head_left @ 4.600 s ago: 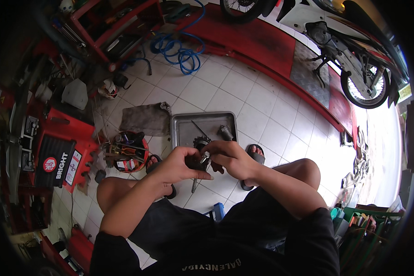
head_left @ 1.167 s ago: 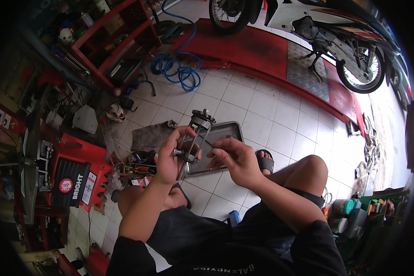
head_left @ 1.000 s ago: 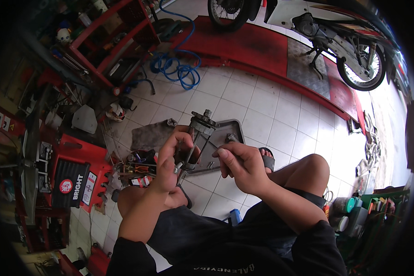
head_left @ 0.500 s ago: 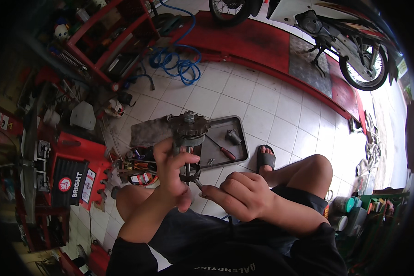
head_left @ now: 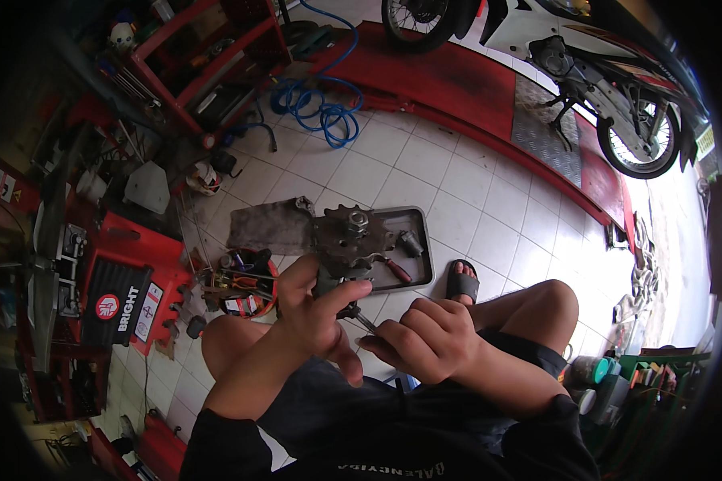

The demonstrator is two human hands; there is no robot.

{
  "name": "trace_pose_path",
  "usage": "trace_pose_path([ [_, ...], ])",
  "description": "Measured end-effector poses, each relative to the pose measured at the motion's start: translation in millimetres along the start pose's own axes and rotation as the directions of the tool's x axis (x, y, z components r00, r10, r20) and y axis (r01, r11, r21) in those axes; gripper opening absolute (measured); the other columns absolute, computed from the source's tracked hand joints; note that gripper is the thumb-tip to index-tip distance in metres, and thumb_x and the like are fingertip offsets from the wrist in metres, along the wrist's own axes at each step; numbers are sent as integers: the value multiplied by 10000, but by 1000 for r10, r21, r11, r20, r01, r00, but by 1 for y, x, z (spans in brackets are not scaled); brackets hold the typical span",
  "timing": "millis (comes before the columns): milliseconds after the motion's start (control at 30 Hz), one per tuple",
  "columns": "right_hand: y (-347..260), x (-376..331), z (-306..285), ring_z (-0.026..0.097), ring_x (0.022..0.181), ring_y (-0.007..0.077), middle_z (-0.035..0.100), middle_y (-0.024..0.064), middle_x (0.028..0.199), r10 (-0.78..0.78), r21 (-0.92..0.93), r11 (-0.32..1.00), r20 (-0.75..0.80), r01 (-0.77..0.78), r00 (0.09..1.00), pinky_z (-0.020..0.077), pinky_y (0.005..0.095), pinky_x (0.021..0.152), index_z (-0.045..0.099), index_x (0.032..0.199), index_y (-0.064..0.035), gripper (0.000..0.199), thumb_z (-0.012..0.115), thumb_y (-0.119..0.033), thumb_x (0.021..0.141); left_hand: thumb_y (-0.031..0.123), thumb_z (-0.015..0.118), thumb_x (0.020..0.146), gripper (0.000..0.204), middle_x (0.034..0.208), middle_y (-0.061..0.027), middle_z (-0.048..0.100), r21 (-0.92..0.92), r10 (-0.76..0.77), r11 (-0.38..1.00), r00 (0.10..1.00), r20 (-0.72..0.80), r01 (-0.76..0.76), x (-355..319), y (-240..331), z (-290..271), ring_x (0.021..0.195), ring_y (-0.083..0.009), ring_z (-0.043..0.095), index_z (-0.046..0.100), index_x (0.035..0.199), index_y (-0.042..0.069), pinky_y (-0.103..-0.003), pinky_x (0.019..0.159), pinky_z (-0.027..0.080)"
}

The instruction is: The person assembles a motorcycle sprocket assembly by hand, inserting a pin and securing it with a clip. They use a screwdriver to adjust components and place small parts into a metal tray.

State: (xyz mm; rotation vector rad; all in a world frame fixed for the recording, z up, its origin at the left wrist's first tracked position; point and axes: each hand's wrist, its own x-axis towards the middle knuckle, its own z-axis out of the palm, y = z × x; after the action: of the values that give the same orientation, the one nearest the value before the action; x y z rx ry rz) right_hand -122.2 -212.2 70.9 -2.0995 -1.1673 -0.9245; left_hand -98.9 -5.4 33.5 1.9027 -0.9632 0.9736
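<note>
I log the left grip curled round the sprocket unit, nut on, above the tray, right grip closed on a rod below, work there apparently unfinished.

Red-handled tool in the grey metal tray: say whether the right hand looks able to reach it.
Probably yes: its red handle lies uncovered beyond the right hand, though that hand holds a slim metal rod.

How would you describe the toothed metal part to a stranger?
From the long red platform, come down to the metal tray. Over its left side is the toothed metal part, held in the left hand. Unlike the cylinder in the tray, it has a toothed rim and a nut.
</note>
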Motion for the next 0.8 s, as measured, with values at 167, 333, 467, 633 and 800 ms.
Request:
trace_pose_path([
  [167, 4, 2, -1, 544, 569, 119, 472, -20, 686, -30, 32, 999, 8, 30, 1000, 401, 249, 464, 639, 897, -61, 258, 820, -186, 763, 934, 245, 824, 1067, 1244, -208, 382, 26, -72, 997, 997, 42, 71, -4, 4, -4, 1123, -324, 517, 574, 1252, 13, -427, 966, 451],
  [333, 0, -9, 5, 564, 571, 151, 511, 4, 705, 148, 101, 982, 104, -159, 983, 430, 275, 463, 643, 942, -50, 320, 840, -202, 742, 972, 288, 770, 1116, 1241, -214, 385, 65, -38, 997, 999, -3, 38, -3, -1, -1, 1063, -297, 527, 583, 1255, 11, -348, 796, 478],
  [467, -2, 0, 5, 569, 565, 165, 528, 16, 710, 204, 113, 972, 18, -205, 979, 409, 287, 444, 618, 924, -49, 340, 845, -236, 753, 968, 322, 773, 1090, 1225, -223, 393, 70, -60, 996, 998, 0, 60, -3, 0, -2, 1048, -319, 531, 614, 1247, 32, -389, 803, 522],
  [633, -1, -5, 3, 581, 566, 155, 534, 6, 695, 173, 75, 980, 127, -183, 977, 431, 296, 448, 621, 925, -50, 336, 839, -248, 764, 965, 283, 782, 1129, 1254, -224, 378, 77, -40, 996, 999, 21, 38, -1, 1, -4, 1121, -326, 534, 555, 1261, -21, -393, 895, 471],
  [800, 0, -9, 7, 593, 576, 162, 538, 9, 690, 149, 48, 987, 76, -153, 986, 443, 289, 458, 625, 934, -46, 330, 830, -249, 775, 965, 287, 781, 1129, 1270, -232, 374, 84, -11, 996, 1000, 26, 9, 0, -2, -3, 1142, -344, 531, 555, 1260, -22, -424, 925, 465],
])
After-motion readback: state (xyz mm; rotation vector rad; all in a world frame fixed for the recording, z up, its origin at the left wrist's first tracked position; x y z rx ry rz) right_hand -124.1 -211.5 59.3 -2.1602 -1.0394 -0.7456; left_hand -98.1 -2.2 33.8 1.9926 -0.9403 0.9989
